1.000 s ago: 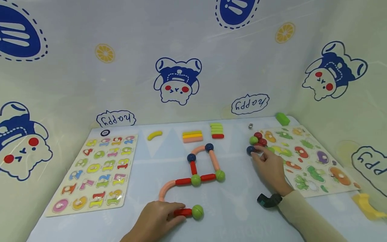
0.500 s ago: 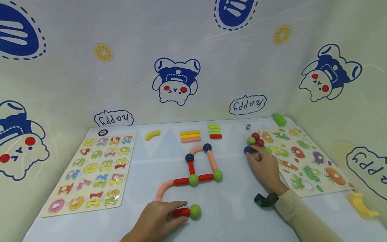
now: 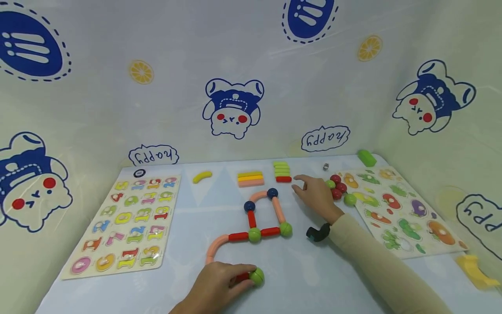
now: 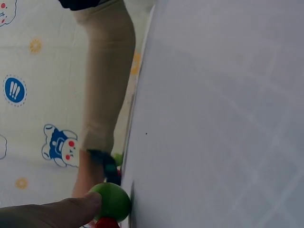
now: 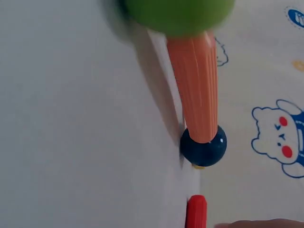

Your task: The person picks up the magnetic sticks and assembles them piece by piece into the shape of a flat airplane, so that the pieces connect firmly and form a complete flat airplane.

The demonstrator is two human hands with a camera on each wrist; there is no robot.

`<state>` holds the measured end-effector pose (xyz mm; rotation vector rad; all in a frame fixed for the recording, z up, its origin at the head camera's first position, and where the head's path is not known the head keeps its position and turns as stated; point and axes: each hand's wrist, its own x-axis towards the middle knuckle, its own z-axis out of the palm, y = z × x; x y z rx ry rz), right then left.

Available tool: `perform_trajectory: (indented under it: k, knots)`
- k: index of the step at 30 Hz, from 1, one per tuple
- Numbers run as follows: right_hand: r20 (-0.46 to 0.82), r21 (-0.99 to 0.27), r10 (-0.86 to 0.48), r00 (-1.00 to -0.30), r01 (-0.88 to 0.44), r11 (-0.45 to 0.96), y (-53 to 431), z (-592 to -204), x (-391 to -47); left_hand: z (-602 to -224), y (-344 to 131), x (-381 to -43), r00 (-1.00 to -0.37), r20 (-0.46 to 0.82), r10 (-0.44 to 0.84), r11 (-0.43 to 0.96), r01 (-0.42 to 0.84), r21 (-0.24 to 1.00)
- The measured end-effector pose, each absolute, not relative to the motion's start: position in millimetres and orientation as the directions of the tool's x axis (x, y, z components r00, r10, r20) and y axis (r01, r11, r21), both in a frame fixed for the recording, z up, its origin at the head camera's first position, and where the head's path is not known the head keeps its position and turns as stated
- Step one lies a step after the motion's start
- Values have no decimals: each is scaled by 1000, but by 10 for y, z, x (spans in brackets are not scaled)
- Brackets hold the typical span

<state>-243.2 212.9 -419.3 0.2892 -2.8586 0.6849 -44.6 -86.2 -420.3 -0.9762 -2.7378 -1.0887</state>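
Observation:
In the head view my left hand (image 3: 221,285) pinches a green ball (image 3: 257,277) between thumb and forefinger; a short red magnetic rod (image 3: 242,277) joins it inside the grip. The left wrist view shows a fingertip against this green ball (image 4: 113,202). My right hand (image 3: 315,196) hovers with thumb and forefinger parted, fingertips just right of a red rod (image 3: 283,179) below several lime rods (image 3: 281,169). I cannot tell whether its hidden fingers hold the dark blue ball. Between the hands lies a joined shape of rods and balls, including a blue ball (image 3: 249,206) and green ball (image 3: 254,235).
A number puzzle board (image 3: 166,226) lies left, a vegetable puzzle board (image 3: 427,248) right. Red balls (image 3: 341,187) and a green ball (image 3: 350,199) sit beside the right board. Yellow and peach rods (image 3: 251,179), a curved yellow piece (image 3: 202,176) and a green block (image 3: 367,158) are at the back.
My right hand has left the ball cluster and moved left toward the red rod; the dark blue ball it pinched is out of sight. My left fingertips have slid right onto the green ball.

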Motion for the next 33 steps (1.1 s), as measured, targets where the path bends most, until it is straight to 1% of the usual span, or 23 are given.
perform_trajectory:
  k: [3,7,12,18,21,27,30,33]
  knots:
    - [177,-420,-168,-970,-229,878,1993,-4199,-2606,-4211,-858,-447,-806,247,538,560,561,610]
    - [86,-417,-151,-985,-173,893,1938,-4206,-2689,-4230,-843,-435,-809,230,541,561,551,618]
    - [26,-442,-124,-992,-122,889,1961,-4203,-2653,-4219,-850,-434,-811,226,540,564,547,619]
    - [7,-396,-123,-992,-115,911,2068,-4222,-2499,-4199,-869,-449,-809,238,537,563,554,614]
    - [34,-385,-114,-993,-118,915,2138,-4213,-2356,-4197,-865,-452,-810,235,538,561,552,617]
    - [158,-378,-132,-979,-183,908,2201,-4096,-2004,-4186,-862,-450,-820,211,532,577,533,619]
    - [215,-404,-142,-966,-221,888,2226,-4055,-1763,-4177,-856,-440,-821,199,535,580,528,621]
    - [238,-463,-136,-962,-235,854,2208,-4031,-1480,-4173,-860,-440,-822,193,535,578,523,626]
